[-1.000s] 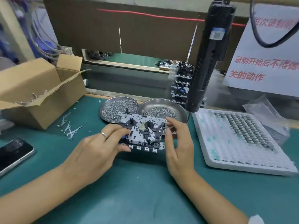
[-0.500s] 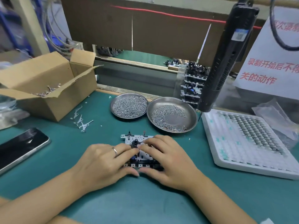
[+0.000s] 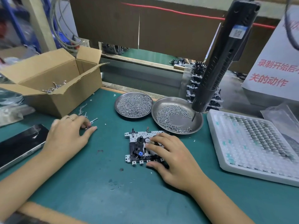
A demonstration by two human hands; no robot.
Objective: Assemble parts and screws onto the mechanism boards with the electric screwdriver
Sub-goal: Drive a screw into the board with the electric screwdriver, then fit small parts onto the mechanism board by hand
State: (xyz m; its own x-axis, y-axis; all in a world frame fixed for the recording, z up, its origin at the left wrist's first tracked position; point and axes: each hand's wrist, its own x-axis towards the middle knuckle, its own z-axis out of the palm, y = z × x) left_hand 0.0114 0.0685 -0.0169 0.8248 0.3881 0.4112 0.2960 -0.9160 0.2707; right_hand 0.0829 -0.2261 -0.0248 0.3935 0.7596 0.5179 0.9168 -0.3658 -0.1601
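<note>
Evidently part-fetching: the left hand [image 3: 68, 135] curls over small silver metal levers [image 3: 93, 121] (grasp unclear), while the right hand [image 3: 171, 156], fingers extended, steadies the white-and-black mechanism board [image 3: 137, 146] mid-mat. Next: seat one.

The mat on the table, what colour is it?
The mat is dark teal green, seen in the head view, the only one.

Even bright light; soft, warped, blurry edges.
</note>
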